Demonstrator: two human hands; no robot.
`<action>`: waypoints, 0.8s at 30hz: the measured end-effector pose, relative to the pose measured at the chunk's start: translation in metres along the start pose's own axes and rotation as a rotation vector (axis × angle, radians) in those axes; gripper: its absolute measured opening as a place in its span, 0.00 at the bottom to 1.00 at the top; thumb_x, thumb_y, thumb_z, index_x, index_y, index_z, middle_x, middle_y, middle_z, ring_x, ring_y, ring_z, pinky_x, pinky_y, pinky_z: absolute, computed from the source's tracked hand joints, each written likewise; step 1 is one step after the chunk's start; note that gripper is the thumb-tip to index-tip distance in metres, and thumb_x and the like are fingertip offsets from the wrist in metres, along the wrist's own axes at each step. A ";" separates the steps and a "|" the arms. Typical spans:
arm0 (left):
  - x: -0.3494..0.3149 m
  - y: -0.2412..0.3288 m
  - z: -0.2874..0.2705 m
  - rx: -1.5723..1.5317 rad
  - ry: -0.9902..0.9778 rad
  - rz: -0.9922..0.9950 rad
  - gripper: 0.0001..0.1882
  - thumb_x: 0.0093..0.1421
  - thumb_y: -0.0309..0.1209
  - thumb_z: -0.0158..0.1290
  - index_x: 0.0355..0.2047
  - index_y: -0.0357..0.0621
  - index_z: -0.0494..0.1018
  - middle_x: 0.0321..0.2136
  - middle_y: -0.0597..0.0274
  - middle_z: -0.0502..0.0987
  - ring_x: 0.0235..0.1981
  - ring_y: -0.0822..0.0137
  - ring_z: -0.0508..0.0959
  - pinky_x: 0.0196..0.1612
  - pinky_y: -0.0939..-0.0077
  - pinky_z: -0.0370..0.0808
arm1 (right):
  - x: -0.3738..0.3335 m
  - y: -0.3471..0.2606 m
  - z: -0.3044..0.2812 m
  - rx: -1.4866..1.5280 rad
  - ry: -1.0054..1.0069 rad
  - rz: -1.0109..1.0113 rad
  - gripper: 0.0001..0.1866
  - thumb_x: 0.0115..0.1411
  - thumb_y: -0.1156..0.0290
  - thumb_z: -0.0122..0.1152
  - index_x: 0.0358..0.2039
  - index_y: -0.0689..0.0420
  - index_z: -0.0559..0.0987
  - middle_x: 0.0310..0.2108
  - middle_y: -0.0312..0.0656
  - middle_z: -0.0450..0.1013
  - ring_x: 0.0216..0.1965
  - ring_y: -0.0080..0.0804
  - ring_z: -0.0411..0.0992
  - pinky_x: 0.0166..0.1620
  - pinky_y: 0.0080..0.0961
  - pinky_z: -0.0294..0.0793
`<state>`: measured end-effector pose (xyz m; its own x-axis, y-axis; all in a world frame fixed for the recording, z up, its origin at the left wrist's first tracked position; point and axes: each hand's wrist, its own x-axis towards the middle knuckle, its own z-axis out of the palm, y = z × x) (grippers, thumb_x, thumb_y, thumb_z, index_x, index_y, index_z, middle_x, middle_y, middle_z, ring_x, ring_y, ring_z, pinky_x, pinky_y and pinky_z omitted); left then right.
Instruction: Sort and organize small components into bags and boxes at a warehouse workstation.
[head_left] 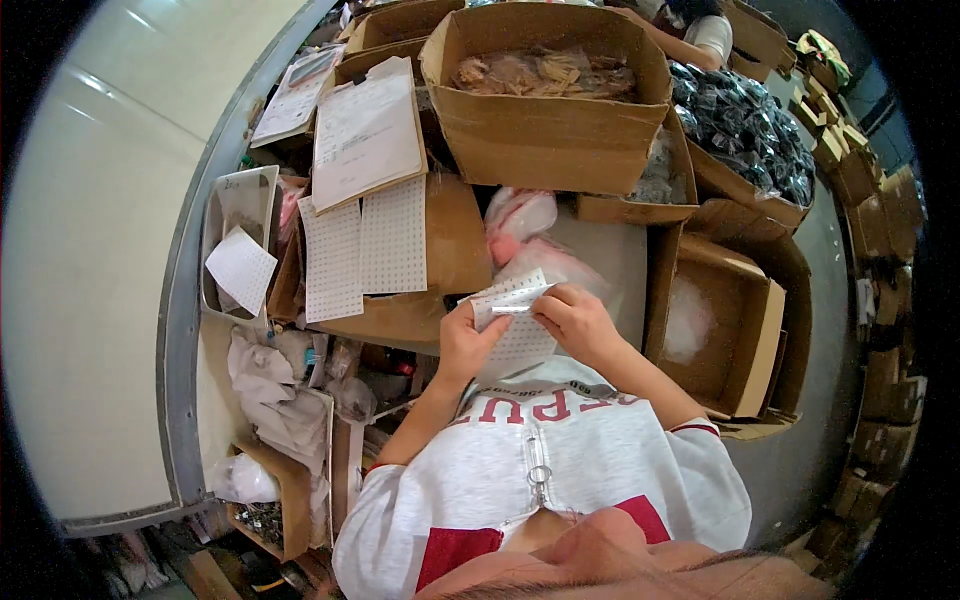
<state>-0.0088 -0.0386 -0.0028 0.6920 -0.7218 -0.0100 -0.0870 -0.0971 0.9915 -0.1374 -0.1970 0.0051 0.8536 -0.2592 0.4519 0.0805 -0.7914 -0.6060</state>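
Observation:
A white label sheet [522,345] printed with small rows of marks is held in front of my chest, its upper part bent over. My left hand [466,343] is closed on the sheet's left side, thumb on top. From the right, my right hand [582,322] pinches the bent part, its fingertips at the end of a shiny pale strip [512,309]. Whether that strip is a fold or a loosened label I cannot tell. Just beyond the hands lie clear plastic bags [520,222] with pink in them.
More label sheets [395,245] hang over a carton under a clipboard with paper [368,130]. A large carton [550,140] of wrapped brown items stands ahead, black wrapped items [745,130] beyond it. An open carton [710,330] is at right, a plastic bin [240,200] at left. Another person [705,40] sits far off.

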 end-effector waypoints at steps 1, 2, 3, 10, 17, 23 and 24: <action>-0.001 -0.001 0.000 0.016 0.016 -0.005 0.13 0.52 0.23 0.60 0.40 0.33 0.76 0.35 0.60 0.80 0.34 0.75 0.76 0.38 0.78 0.73 | 0.000 0.001 0.002 -0.020 0.008 -0.035 0.06 0.51 0.73 0.60 0.31 0.55 0.75 0.31 0.42 0.71 0.33 0.42 0.72 0.36 0.33 0.73; -0.002 -0.001 0.000 0.014 0.020 -0.005 0.13 0.52 0.23 0.60 0.40 0.33 0.76 0.35 0.60 0.80 0.34 0.75 0.76 0.38 0.78 0.73 | 0.000 0.001 0.004 -0.040 0.017 -0.069 0.06 0.51 0.73 0.59 0.31 0.55 0.75 0.31 0.42 0.71 0.33 0.41 0.71 0.36 0.32 0.73; -0.002 0.001 0.000 0.014 0.035 -0.034 0.13 0.52 0.23 0.60 0.39 0.33 0.76 0.34 0.61 0.80 0.33 0.76 0.76 0.38 0.78 0.73 | -0.001 0.001 0.004 -0.041 0.014 -0.071 0.06 0.51 0.73 0.59 0.31 0.55 0.75 0.31 0.42 0.71 0.33 0.41 0.71 0.36 0.32 0.73; -0.004 -0.003 -0.002 -0.005 0.094 -0.131 0.11 0.54 0.22 0.59 0.39 0.32 0.76 0.35 0.60 0.80 0.34 0.74 0.77 0.39 0.78 0.74 | -0.012 0.017 0.007 0.027 -0.081 -0.156 0.06 0.45 0.78 0.61 0.27 0.57 0.76 0.30 0.42 0.72 0.30 0.41 0.72 0.34 0.32 0.73; -0.003 -0.018 -0.022 -0.082 0.225 -0.019 0.10 0.55 0.21 0.58 0.39 0.32 0.75 0.35 0.59 0.80 0.34 0.73 0.78 0.39 0.78 0.74 | -0.027 0.142 0.011 0.216 0.123 0.603 0.06 0.51 0.81 0.58 0.31 0.61 0.75 0.26 0.48 0.71 0.28 0.36 0.69 0.33 0.29 0.69; -0.005 -0.019 -0.020 -0.129 0.182 0.006 0.11 0.56 0.21 0.57 0.40 0.30 0.75 0.35 0.58 0.80 0.35 0.73 0.77 0.39 0.79 0.73 | -0.067 0.183 0.075 -0.128 -0.179 0.609 0.21 0.49 0.77 0.58 0.46 0.58 0.66 0.44 0.60 0.67 0.42 0.59 0.71 0.43 0.47 0.72; -0.005 -0.020 -0.021 -0.131 0.178 0.022 0.11 0.55 0.21 0.58 0.39 0.31 0.75 0.35 0.57 0.80 0.34 0.72 0.78 0.39 0.78 0.74 | -0.070 0.185 0.080 -0.242 -0.188 0.624 0.27 0.47 0.77 0.61 0.48 0.58 0.64 0.46 0.63 0.66 0.43 0.63 0.70 0.44 0.49 0.72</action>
<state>0.0044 -0.0192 -0.0201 0.8075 -0.5894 0.0233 -0.0173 0.0158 0.9997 -0.1412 -0.2807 -0.1914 0.7792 -0.6231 -0.0677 -0.5529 -0.6324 -0.5425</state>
